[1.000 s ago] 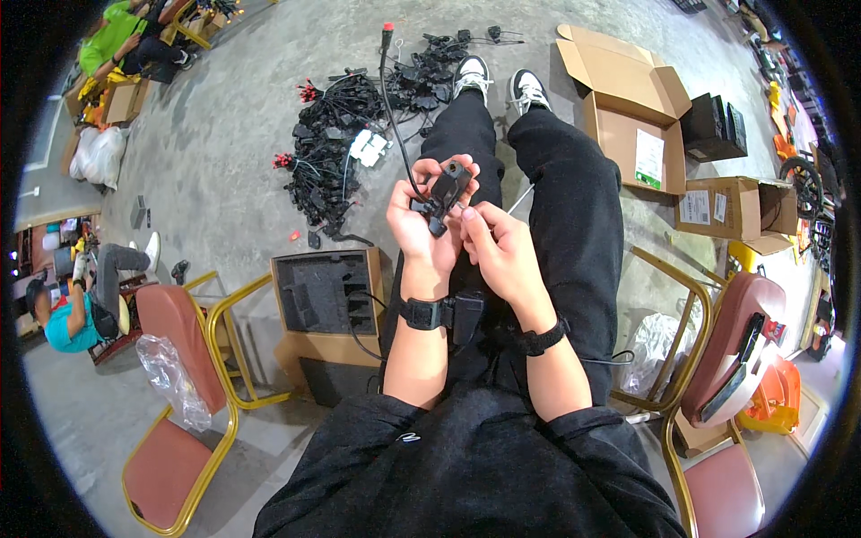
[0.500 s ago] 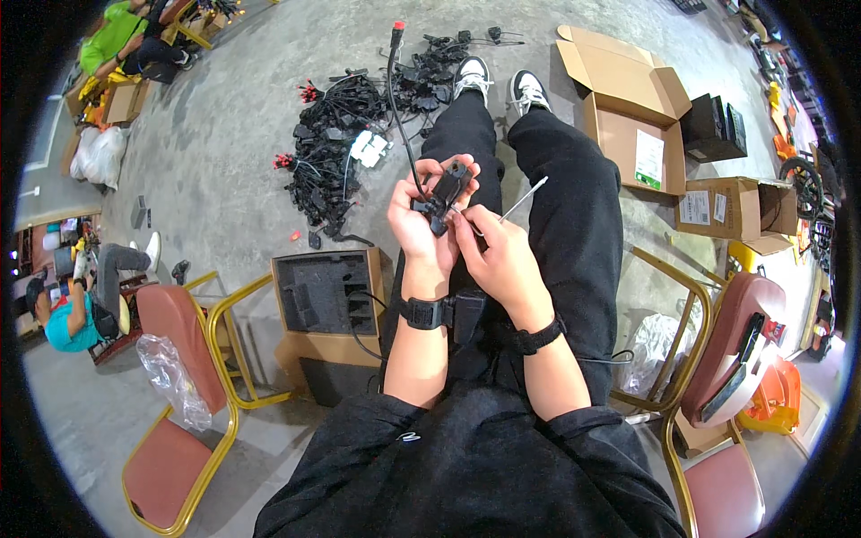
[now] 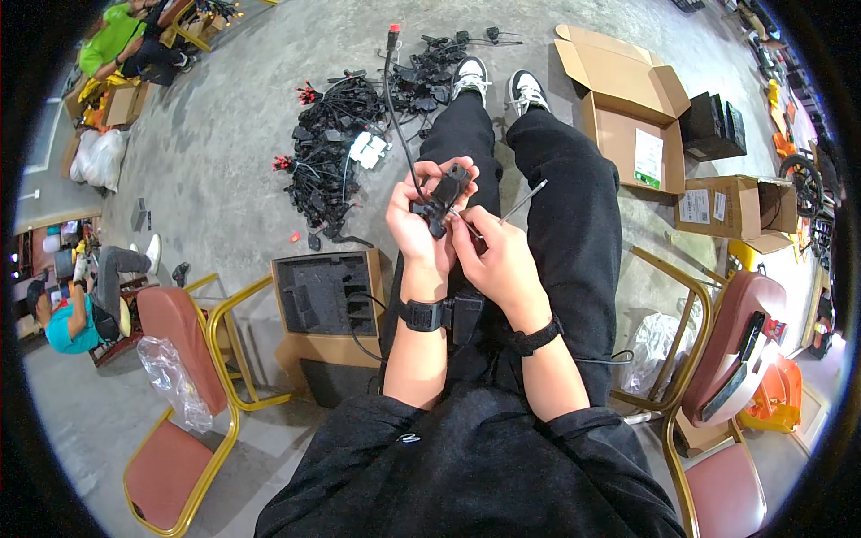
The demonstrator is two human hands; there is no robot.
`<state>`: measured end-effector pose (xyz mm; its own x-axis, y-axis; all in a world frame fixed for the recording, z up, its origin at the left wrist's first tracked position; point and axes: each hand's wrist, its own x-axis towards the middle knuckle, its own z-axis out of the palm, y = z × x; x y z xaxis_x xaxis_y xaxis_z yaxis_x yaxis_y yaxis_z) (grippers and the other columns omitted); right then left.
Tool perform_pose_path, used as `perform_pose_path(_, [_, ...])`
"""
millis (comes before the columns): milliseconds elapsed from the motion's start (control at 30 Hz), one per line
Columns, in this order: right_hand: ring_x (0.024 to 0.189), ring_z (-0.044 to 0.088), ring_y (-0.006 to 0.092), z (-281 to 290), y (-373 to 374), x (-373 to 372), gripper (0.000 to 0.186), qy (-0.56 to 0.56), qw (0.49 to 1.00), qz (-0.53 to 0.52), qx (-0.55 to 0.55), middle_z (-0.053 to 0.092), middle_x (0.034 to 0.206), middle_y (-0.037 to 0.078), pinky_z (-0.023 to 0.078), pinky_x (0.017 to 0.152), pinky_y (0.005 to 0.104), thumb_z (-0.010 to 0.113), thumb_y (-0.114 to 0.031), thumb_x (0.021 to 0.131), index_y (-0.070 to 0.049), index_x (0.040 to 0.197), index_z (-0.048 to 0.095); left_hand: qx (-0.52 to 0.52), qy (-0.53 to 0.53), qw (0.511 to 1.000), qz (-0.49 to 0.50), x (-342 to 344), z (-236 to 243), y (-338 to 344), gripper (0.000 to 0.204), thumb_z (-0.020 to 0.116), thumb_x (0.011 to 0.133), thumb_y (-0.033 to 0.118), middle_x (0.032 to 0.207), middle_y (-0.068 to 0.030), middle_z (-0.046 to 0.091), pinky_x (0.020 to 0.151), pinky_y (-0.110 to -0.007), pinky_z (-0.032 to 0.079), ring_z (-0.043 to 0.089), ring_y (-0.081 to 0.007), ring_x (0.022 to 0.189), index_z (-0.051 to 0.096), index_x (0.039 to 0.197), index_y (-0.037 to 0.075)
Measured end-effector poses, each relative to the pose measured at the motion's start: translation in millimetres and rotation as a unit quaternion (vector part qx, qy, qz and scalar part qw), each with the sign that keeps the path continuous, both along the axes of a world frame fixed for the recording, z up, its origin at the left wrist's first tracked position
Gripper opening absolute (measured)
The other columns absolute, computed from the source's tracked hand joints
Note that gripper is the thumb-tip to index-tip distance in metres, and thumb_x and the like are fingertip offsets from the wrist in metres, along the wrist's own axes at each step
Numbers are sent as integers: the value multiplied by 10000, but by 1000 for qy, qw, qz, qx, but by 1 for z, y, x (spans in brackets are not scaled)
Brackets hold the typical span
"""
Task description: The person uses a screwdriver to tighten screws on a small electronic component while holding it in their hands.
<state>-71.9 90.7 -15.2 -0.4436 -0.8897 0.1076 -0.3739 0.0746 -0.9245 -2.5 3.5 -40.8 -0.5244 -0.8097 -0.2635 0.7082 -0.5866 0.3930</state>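
small black plastic device with a slim body (image 3: 446, 193), and it's centre stage, up over the person's legs, cradled in the left hand (image 3: 414, 224)! that hand is palm up, fingers curled part-way round the piece, a snug hold. a thin black cable (image 3: 392, 103) climbs away from it on the left, topped by a bright red tip (image 3: 394, 30) at the far end.

in from the right comes the right hand (image 3: 502, 255), thumb and fingers pinched closed on a slender silver metal rod (image 3: 525, 201). one end sticks out far and right over the black trousers (image 3: 574, 233); the other points in at the device's near end, though whether it actually touches, i can't tell.

over on the floor, far left of the legs, a tangled heap of black parts and cables (image 3: 325, 148), with a white piece (image 3: 369, 150) at its right side. nearer on the left, a brown cardboard box (image 3: 376, 273) lined with dark foam (image 3: 309, 291). far right, a large open brown carton (image 3: 619, 67) beside black boxes (image 3: 711, 128).
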Motion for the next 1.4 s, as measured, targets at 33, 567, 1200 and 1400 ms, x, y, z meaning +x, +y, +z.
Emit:
perform_pose_path(33, [691, 608, 364, -2, 0, 0, 91, 0, 1000, -1, 0, 611, 759, 200, 481, 596, 385, 578, -86, 832, 1, 855, 571, -19, -14, 1000, 1, -1, 0, 1, 261, 340, 780, 183, 1052, -276, 586, 825, -409, 474, 574, -361, 931, 502, 893, 12])
perform_pose_path(567, [480, 556, 132, -12, 0, 0, 164, -234, 970, 14, 65, 583, 630, 112, 421, 456, 266, 546, -151, 898, 7, 871, 578, -2, -2, 1000, -6, 0, 0, 0, 271, 333, 809, 212, 1045, -265, 589, 836, -402, 469, 566, -355, 945, 518, 892, 32])
perform_pose_path(1200, [533, 536, 121, -13, 2, -5, 189, -349, 934, 23, 74, 582, 651, 122, 422, 498, 271, 554, -163, 896, 23, 885, 585, 28, 43, 999, -11, 1, -2, 0, 266, 349, 806, 195, 1048, -269, 585, 837, -398, 467, 562, -356, 951, 529, 901, 23])
perform_pose_path(1400, [595, 611, 278, -5, -1, -1, 121, -130, 991, 16, 19, 611, 709, 179, 463, 537, 335, 551, -112, 870, 6, 880, 576, 0, 20, 1000, -11, 1, 0, 0, 257, 349, 809, 194, 1053, -258, 588, 841, -396, 463, 566, -345, 947, 524, 898, 29])
